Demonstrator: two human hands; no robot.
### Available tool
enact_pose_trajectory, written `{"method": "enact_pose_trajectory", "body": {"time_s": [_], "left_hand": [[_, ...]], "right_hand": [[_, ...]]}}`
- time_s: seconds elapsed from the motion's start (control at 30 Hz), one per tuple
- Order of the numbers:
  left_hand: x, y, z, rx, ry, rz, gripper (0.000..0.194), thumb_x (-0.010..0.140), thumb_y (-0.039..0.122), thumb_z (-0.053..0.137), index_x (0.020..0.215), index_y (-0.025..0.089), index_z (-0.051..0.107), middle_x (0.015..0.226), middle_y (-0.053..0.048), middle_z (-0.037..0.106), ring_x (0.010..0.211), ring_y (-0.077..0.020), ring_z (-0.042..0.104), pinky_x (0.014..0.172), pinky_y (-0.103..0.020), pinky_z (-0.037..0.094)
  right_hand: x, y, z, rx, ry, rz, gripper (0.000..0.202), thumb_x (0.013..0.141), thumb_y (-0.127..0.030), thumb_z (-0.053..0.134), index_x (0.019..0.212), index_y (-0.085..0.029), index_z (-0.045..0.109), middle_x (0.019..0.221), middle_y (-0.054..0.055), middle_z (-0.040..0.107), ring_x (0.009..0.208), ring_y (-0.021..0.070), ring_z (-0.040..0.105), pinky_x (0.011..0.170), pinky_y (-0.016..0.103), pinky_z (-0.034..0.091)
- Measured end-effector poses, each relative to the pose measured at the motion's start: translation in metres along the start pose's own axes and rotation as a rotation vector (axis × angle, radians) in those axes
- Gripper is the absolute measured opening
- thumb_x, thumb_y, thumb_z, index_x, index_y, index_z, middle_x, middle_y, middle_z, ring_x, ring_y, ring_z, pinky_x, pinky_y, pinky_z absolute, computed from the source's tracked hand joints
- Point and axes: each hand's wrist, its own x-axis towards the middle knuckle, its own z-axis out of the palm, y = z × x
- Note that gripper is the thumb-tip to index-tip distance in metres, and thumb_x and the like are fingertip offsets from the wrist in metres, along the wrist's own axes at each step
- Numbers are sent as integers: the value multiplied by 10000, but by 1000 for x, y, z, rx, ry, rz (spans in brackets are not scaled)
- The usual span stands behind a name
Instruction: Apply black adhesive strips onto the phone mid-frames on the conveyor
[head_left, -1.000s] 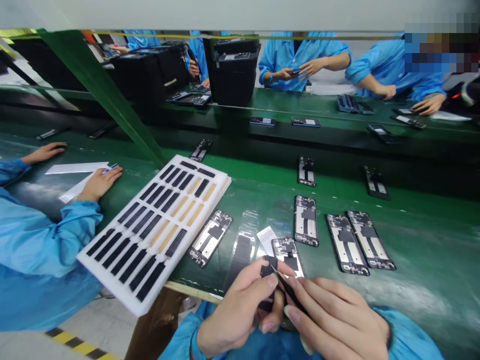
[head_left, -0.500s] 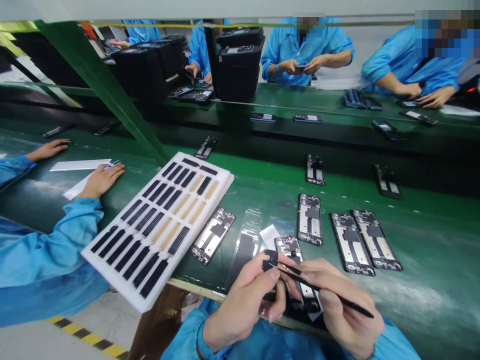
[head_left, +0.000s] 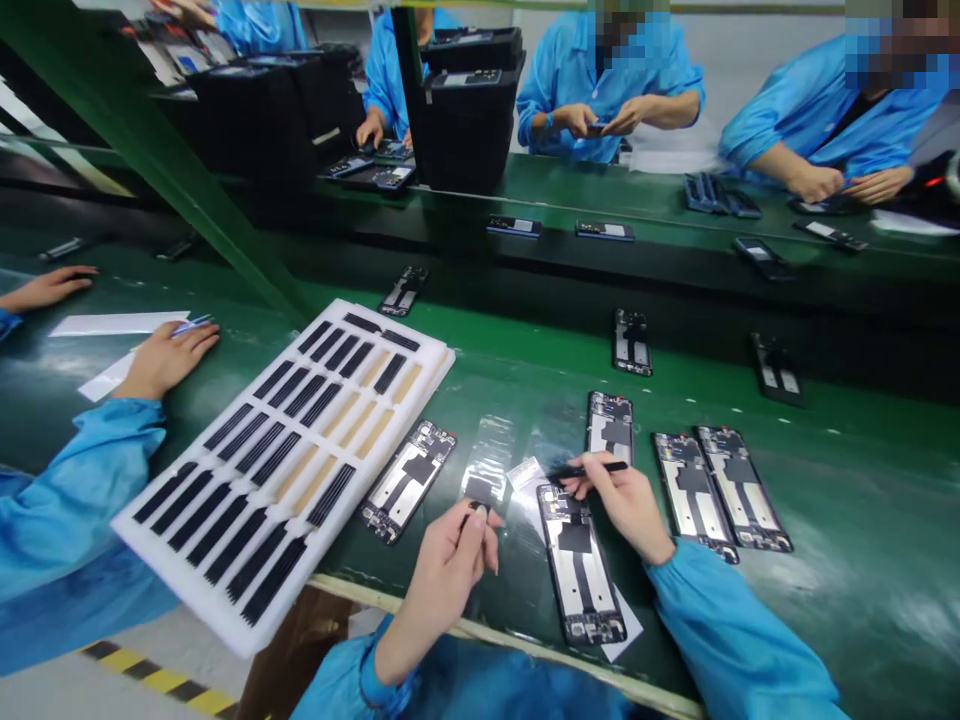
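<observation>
My left hand (head_left: pixel 454 560) is closed in a pinch above the bench, a small black piece (head_left: pixel 477 507) mostly hidden at its fingertips. Beneath those fingertips lies a clear plastic strip sheet (head_left: pixel 491 445). In my right hand (head_left: pixel 626 505) is a pair of black tweezers (head_left: pixel 600 469), tips pointing left over a white printed paper (head_left: pixel 527 474). An opened phone body (head_left: pixel 581 570), its inside facing up, lies just below my right hand, partly on white paper. Another phone body (head_left: pixel 409 480) rests between my left hand and the white foam tray (head_left: pixel 289 575).
Black strips fill many slots of the tray. More phone bodies (head_left: pixel 742 490) lie to the right and on the green belt (head_left: pixel 517 340) beyond. At left a co-worker's hand (head_left: pixel 169 355) rests by white strips. A slanted green post (head_left: pixel 172 180) stands behind the tray.
My hands have drawn apart: the left moved left with the small piece, the right moved up and away with the tweezers. The phone body beneath is now uncovered. The view has shifted slightly.
</observation>
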Motion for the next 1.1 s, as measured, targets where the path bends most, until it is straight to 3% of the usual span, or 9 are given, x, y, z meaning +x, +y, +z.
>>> {"method": "enact_pose_trajectory", "body": {"time_s": [0.1, 0.17, 0.27, 0.4, 0.57, 0.77, 0.83, 1.0, 1.1], "left_hand": [[3, -17, -5, 444, 63, 199, 288, 1039, 332, 396, 1002, 165, 628, 690, -16, 640, 592, -122, 579, 587, -230, 447], [7, -26, -4, 753, 84, 369, 281, 1038, 237, 368, 1097, 164, 633, 811, -59, 701, 726, -163, 666, 702, -272, 513], [18, -34, 3, 1149, 70, 576, 335, 1022, 160, 364, 1253, 143, 606, 1015, -116, 724, 858, -199, 693, 773, -314, 557], [27, -33, 9, 1520, 2, 633, 386, 994, 145, 436, 1355, 165, 574, 1344, -141, 630, 990, -238, 661, 833, -371, 563], [15, -23, -6, 1667, 56, 569, 467, 934, 50, 453, 1361, 177, 593, 1450, -116, 565, 958, -230, 644, 798, -355, 549], [19, -14, -20, 1769, 137, 558, 619, 824, -76, 417, 1338, 196, 629, 1452, -99, 570, 837, -206, 629, 721, -328, 540], [26, -11, -17, 1788, 116, 538, 644, 810, -74, 426, 1355, 211, 615, 1477, -93, 545, 852, -208, 627, 731, -330, 545], [26, -6, -19, 1839, 5, 540, 649, 802, -58, 446, 1376, 208, 593, 1517, -85, 502, 867, -208, 621, 732, -330, 550], [24, -6, -26, 1854, 9, 562, 646, 796, -72, 436, 1360, 193, 607, 1505, -91, 515, 830, -204, 625, 703, -329, 547]], "right_hand": [[-8, 13, 10, -88, -72, -52, 449, 948, -575, 558, 873, -161, 715, 662, 65, 738, 623, 201, 732, 611, 300, 599], [-9, 15, 10, -136, -81, -104, 428, 971, -542, 536, 896, -166, 727, 679, 58, 736, 621, 191, 726, 596, 289, 593], [-7, 16, 6, -188, -72, -159, 405, 994, -498, 514, 914, -170, 737, 689, 53, 732, 605, 178, 714, 592, 280, 588], [-10, 18, 4, -192, -53, -187, 356, 1010, -431, 511, 919, -173, 738, 681, 41, 726, 599, 169, 715, 609, 266, 591], [-8, 7, 7, -196, -26, -211, 312, 1005, -397, 529, 937, -182, 744, 818, 62, 772, 626, 166, 728, 626, 263, 612], [38, -2, -13, -178, 192, -101, 390, 966, -530, 552, 878, -187, 714, 725, 66, 762, 626, 203, 730, 621, 320, 615], [46, -5, -17, -137, 231, -71, 406, 949, -562, 565, 865, -188, 701, 693, 64, 755, 612, 210, 727, 607, 329, 610], [38, -7, -13, -171, 73, -82, 373, 967, -518, 563, 902, -190, 728, 762, 62, 763, 646, 195, 725, 639, 318, 603], [42, -1, -19, -138, 198, -61, 394, 949, -552, 576, 899, -187, 715, 748, 67, 766, 633, 201, 725, 628, 327, 605]]}}
